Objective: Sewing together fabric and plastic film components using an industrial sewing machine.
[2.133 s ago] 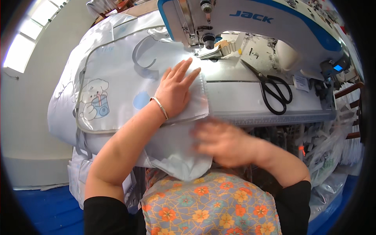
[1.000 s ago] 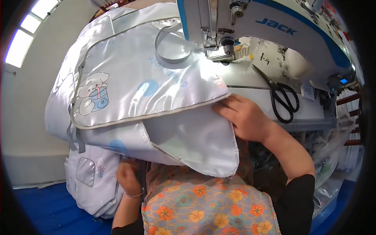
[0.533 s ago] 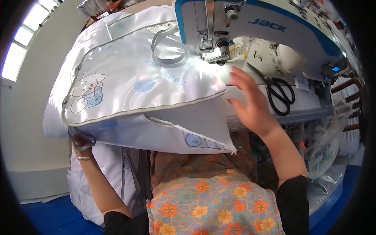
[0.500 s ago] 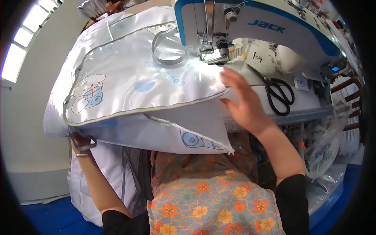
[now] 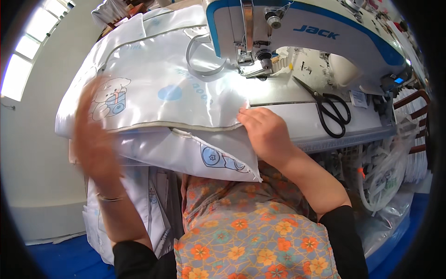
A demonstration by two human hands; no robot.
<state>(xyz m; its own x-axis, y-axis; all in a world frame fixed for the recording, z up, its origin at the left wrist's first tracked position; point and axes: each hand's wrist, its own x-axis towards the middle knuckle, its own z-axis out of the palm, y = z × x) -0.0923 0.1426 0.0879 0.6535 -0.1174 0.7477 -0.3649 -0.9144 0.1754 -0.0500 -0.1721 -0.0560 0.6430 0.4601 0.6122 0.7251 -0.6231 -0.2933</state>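
A white, shiny fabric piece (image 5: 144, 60) with grey piping and a printed cartoon puppy lies across the sewing machine bed. My right hand (image 5: 267, 132) is closed on its right edge, thumb and fingers pinching near the piped corner. My left hand (image 5: 95, 139), smeared by motion, passes over the left end of the fabric with its fingers stretched upward and nothing visible in it. A grey strap loop (image 5: 206, 73) stands up from the fabric beside the presser foot (image 5: 246, 63). The fabric's lower layer hangs toward my lap, its raw edge turned up.
Black-handled scissors (image 5: 332, 109) lie on the machine table, right of the fabric. The white and blue sewing machine (image 5: 320, 28) arches over the back right. Clear plastic bags (image 5: 381, 172) hang at the right. More white fabric pieces (image 5: 125, 209) hang below on the left.
My left hand has come up from under the left corner, off a grey strap, to above the fabric. My right hand has moved down and left onto the edge. The fabric's right edge has shifted left.
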